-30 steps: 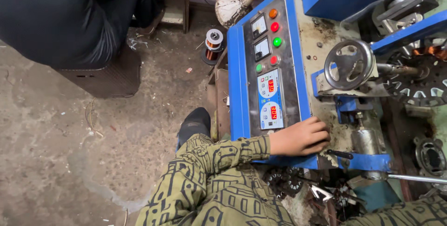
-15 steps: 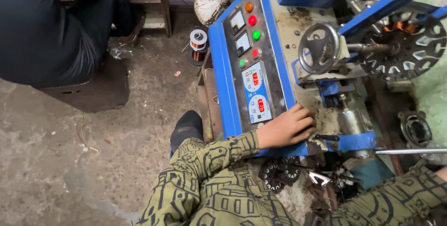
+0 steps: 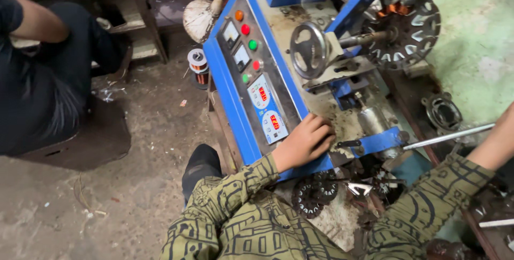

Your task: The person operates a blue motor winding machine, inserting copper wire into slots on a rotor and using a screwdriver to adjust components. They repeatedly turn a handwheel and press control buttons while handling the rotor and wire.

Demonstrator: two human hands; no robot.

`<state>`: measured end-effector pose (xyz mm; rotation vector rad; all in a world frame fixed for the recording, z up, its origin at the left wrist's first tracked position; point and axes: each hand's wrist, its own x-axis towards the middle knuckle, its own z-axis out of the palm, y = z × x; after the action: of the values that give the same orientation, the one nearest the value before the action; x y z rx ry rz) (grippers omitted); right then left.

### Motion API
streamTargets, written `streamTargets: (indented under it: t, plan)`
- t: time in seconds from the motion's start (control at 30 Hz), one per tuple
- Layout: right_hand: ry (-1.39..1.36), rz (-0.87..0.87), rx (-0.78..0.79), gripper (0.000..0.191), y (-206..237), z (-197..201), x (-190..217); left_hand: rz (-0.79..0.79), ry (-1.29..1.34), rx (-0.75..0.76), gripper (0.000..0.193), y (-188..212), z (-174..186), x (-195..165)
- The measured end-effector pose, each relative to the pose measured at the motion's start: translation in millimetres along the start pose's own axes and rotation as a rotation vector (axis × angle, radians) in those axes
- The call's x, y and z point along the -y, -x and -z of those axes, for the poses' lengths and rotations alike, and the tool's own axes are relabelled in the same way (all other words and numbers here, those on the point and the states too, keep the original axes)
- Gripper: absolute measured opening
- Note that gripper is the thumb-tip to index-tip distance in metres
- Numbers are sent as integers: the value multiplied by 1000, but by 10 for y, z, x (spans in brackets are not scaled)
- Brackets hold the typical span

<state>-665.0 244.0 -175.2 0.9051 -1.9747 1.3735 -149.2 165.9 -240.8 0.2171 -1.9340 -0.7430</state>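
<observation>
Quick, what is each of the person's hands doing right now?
Left hand: loosely curled, fingers resting on the top of the blue machine beside its control panel, holding nothing.
Right hand: out of the picture; only the forearm shows.

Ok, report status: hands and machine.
Left hand resting flat on the blue machine by its panel edge, holding nothing. Right hand out of frame. Handwheel untouched. Another person sits left.

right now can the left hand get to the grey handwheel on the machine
Probably yes. The left hand rests on the machine's near edge by the control panel, and the grey handwheel stands just beyond it with only bare machine top between them, nothing blocking.
</observation>
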Motion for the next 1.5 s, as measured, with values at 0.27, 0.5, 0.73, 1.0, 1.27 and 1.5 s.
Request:
streamTargets:
  t: [0.27,0.5,0.73,1.0,1.27,1.5]
  plan:
    - [-47,-66,15,17,-48,60,-101,-10,7,18,20,-38,37,-49]
    - [-93,-141,8,17,-50,157,-84,32,11,30,16,-60,70,-144]
    - [-167,40,3,31,-30,236,-10,38,22,48,15,-95,107,-214]
    - [-41,283,-71,36,10,326,106,47,38,55,16,-80,106,-206]
    - [-150,221,-148,42,170,313,442,27,52,42,17,-123,155,-248]
    - [-142,292,-131,52,210,349,674,24,50,45,16,-71,99,-152]
